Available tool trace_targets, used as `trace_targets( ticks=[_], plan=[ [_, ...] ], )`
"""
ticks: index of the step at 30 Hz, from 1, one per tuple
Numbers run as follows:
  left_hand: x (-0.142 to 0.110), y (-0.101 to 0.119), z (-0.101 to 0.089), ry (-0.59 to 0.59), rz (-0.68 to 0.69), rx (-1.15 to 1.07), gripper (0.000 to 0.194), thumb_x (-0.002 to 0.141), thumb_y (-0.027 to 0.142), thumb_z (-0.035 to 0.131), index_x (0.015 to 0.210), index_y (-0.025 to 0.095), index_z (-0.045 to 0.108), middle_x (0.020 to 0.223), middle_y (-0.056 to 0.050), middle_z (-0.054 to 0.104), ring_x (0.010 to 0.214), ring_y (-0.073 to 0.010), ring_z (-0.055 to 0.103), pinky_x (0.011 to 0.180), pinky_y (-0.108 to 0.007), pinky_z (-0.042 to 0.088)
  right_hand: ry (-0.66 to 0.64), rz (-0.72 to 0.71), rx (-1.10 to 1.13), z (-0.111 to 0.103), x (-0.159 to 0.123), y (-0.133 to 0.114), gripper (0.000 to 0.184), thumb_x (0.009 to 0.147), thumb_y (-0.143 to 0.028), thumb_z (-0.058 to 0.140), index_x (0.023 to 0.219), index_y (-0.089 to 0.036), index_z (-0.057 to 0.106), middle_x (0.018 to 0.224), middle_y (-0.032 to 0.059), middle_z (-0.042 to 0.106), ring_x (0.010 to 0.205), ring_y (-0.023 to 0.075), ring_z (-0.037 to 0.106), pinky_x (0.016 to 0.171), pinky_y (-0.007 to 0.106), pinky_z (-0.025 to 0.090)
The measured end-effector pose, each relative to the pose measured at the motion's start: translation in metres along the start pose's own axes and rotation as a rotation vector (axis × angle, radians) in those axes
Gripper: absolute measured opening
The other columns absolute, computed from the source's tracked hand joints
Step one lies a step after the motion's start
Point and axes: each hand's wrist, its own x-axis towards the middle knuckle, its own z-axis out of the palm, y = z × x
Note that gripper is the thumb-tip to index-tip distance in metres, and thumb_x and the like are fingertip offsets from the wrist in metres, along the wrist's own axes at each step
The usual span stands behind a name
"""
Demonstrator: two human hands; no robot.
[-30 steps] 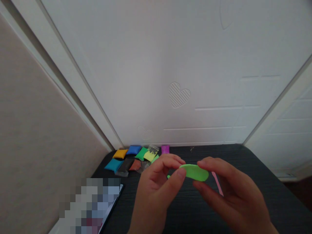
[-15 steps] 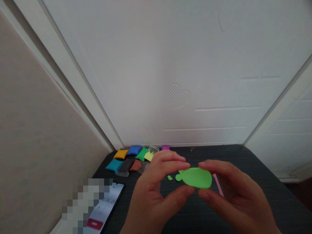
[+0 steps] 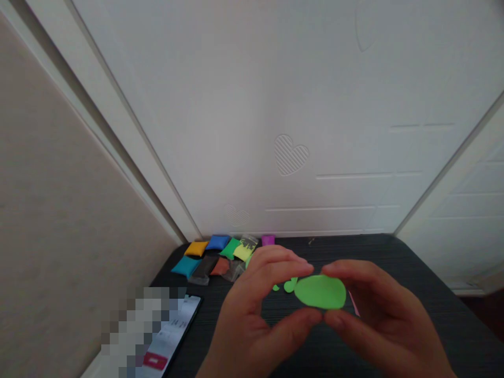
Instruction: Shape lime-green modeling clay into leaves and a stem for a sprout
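Pale panelling point(image 3: 236, 105) with an embossed heart point(image 3: 290, 156) rises behind a dark tabletop point(image 3: 394, 249). Above that surface, the left hand point(image 3: 260, 310) and the right hand point(image 3: 389, 315) share a flattened green oval point(image 3: 321, 292), each pinching its rim with forefinger above and thumb below. Its broad face shows between the fingertips; the rounded right end reaches past the right fingertips into the curve of that hand, and the left end points into the gap between left forefinger and thumb. Under the oval the thumb tips nearly meet; over it the forefinger tips stand slightly apart. Through the left hand's gap, small green bits point(image 3: 290, 285) show on the tabletop, and a pink strip point(image 3: 355, 303) shows inside the right hand's curve. Beyond the left knuckles lie coloured packets point(image 3: 218, 242), purple, yellow, blue and teal among them. Farther out, left of the left wrist, rests a phone point(image 3: 173, 328), partly pixelated.
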Motion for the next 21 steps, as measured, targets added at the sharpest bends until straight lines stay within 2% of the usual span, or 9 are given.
trace_targets(
  ticks=[7,14,21],
  plan=[
    [0.0000,-0.0003,0.0012,-0.005,0.031,0.003,0.035,0.065,0.014,0.066,0.097,0.025,0.061,0.096,-0.005,0.061,0.097,-0.0228,0.053,0.090,-0.038,0.041,-0.048,0.026,0.014,0.0009,-0.0002,-0.0017,0.035,0.069,-0.018,0.064,0.102,-0.026,0.055,0.085,0.0025,0.067,0.075,0.0180,0.065,0.060,0.024,0.054],
    [-0.0007,0.0000,0.0024,-0.027,0.000,-0.037,0.038,0.067,0.014,0.064,0.102,0.025,0.058,0.100,-0.006,0.058,0.100,-0.0220,0.051,0.090,-0.036,0.041,-0.094,0.049,-0.005,-0.0019,-0.0064,0.0032,0.036,0.072,-0.020,0.062,0.106,-0.027,0.053,0.092,0.0032,0.065,0.081,0.0190,0.064,0.062,0.026,0.055],
    [0.0002,0.0027,0.0015,-0.037,0.023,-0.023,0.034,0.066,0.013,0.065,0.098,0.024,0.060,0.097,-0.005,0.060,0.097,-0.0223,0.053,0.089,-0.037,0.041,-0.083,0.035,0.017,-0.0014,-0.0032,-0.0003,0.035,0.071,-0.017,0.064,0.103,-0.027,0.054,0.090,0.0012,0.065,0.080,0.0167,0.064,0.065,0.023,0.054]
  ],
)
